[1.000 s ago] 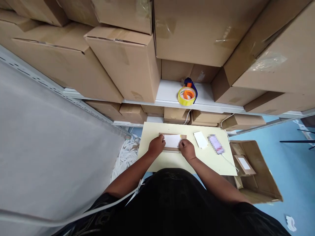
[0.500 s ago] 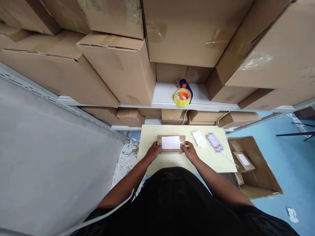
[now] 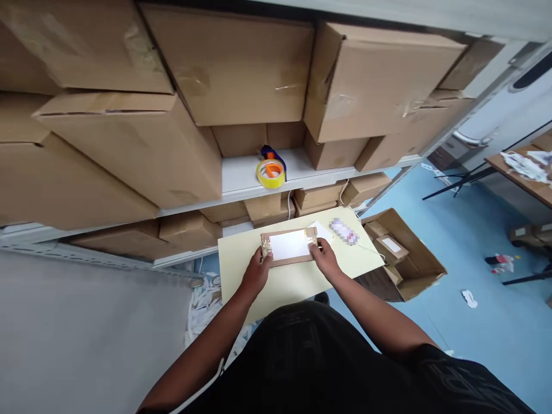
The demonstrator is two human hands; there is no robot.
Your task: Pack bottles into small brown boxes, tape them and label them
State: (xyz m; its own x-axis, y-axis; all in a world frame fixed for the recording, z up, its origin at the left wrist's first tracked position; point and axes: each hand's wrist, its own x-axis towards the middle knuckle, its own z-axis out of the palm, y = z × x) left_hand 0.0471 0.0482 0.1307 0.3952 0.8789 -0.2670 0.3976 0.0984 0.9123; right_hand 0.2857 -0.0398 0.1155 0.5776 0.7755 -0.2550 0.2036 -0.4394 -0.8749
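Note:
A small flat cardboard parcel (image 3: 288,247) with a white label on top sits over the pale yellow table (image 3: 297,282). My left hand (image 3: 257,273) grips its left end and my right hand (image 3: 324,259) grips its right end, fingers curled on the edges. A white slip (image 3: 322,230) and a blurred small device (image 3: 344,231) with a cable lie just right of the parcel.
A yellow tape roll in a blue dispenser (image 3: 271,171) sits on the white shelf (image 3: 241,178) behind the table, among large cardboard boxes (image 3: 129,144). An open box (image 3: 401,256) with small parcels stands on the blue floor at right. White paper strips (image 3: 200,299) lie at left.
My hands shifted from pressing on the parcel's top to gripping its two ends. My head turned right, bringing more floor and a desk at right into view.

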